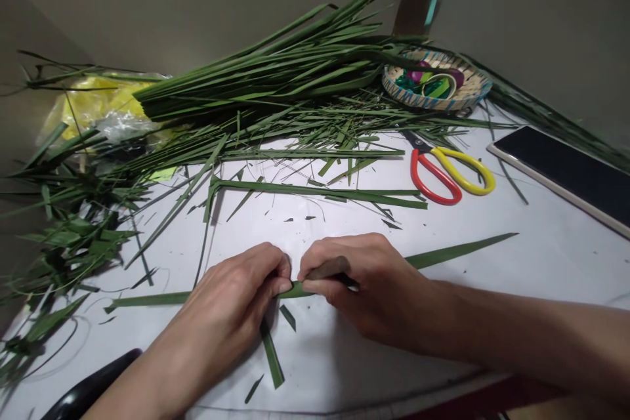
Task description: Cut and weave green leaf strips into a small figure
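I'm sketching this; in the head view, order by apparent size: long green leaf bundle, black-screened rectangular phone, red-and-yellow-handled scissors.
Leaf bundle
Phone, cut by frame
Scissors, blades partly hidden

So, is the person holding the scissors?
No, the scissors lie on the table beyond the left hand and right hand, both on a green strip.

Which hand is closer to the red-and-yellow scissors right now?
Right. The right hand is on the near side of the scissors, somewhat to their left; the left hand is also nearer the wearer but farther left.
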Tool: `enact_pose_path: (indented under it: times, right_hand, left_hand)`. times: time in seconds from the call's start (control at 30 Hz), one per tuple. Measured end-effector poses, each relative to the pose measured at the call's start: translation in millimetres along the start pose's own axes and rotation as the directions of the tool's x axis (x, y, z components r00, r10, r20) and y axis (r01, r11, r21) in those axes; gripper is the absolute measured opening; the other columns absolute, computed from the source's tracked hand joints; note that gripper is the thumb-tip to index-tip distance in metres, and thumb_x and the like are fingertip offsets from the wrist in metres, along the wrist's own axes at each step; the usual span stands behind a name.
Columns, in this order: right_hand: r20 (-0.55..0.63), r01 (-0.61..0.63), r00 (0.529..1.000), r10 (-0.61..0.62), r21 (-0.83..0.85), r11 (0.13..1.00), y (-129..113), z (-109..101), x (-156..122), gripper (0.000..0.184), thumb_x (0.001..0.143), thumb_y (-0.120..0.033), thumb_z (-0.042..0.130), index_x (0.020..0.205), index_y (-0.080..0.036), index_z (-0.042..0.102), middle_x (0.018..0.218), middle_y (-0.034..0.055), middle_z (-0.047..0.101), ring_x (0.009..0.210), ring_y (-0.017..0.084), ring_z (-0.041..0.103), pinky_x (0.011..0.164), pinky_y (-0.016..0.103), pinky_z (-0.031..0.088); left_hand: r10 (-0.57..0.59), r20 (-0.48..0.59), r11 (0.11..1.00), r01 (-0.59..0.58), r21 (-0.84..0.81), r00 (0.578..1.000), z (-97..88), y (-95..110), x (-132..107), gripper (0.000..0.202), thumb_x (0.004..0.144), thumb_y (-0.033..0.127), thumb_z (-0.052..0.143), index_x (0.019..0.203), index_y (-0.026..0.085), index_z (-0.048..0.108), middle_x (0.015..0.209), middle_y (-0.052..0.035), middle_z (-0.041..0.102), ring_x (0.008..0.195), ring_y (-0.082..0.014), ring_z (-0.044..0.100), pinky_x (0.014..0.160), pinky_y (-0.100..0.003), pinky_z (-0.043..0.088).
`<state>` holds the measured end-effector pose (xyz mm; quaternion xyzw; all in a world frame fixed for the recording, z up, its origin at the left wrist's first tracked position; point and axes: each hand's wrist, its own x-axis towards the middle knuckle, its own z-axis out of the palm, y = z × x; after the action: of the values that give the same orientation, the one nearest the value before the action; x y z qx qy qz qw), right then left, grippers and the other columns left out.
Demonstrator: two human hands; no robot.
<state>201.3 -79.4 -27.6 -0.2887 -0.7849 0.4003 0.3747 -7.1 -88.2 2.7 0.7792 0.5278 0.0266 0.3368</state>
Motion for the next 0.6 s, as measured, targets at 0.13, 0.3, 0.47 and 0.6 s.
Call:
enact_pose_path:
  times: [0.13,0.3,0.47,0.6]
  right_hand:
    - [0.01,0.003,1.0,-0.003,-0.037,0.999,1,1,-1,0.018,0.085,-0.002,0.052,0.081,-0.018,0.06,0.078,0.0005,0.067,0.068,0.011,0.059,0.067,0.02,0.045]
    - [0.014,0.003,1.0,-0.003,-0.057,0.998,0,1,-2,0.019,0.081,0.0,0.052,0.082,-0.017,0.061,0.079,0.0018,0.067,0.071,0.012,0.06,0.069,0.02,0.045]
    - [0.024,-0.003,1.0,0.005,-0.086,0.996,2,1,-2,0.017,0.083,-0.002,0.05,0.079,-0.016,0.06,0.076,0.0017,0.066,0.068,0.012,0.057,0.066,0.022,0.043]
    - [0.003,-0.004,1.0,0.005,-0.063,0.998,2,1,-1,0.015,0.082,-0.002,0.052,0.08,-0.014,0.062,0.076,0.002,0.066,0.067,0.012,0.057,0.065,0.022,0.043]
  left_hand:
    - [0.005,-0.003,1.0,-0.005,-0.009,1.0,-0.5,3,0,0.023,0.099,0.03,0.039,0.08,0.024,0.048,0.073,0.0031,0.056,0.066,-0.0161,0.052,0.064,-0.029,0.037]
    - [0.004,-0.008,1.0,-0.004,-0.003,1.0,-3.6,4,0,0.021,0.096,0.026,0.04,0.079,0.023,0.051,0.072,0.002,0.058,0.066,-0.0169,0.054,0.063,-0.029,0.038]
    - [-0.05,0.087,0.997,0.055,-0.053,0.995,-13.4,2,0,0.021,0.094,0.028,0.039,0.078,0.023,0.052,0.073,0.0,0.06,0.068,-0.019,0.055,0.063,-0.03,0.037]
    - [-0.055,0.113,0.997,0.061,-0.047,0.992,-16.9,2,1,0.021,0.094,0.029,0.038,0.078,0.023,0.05,0.074,-0.0004,0.059,0.069,-0.0196,0.054,0.065,-0.03,0.037]
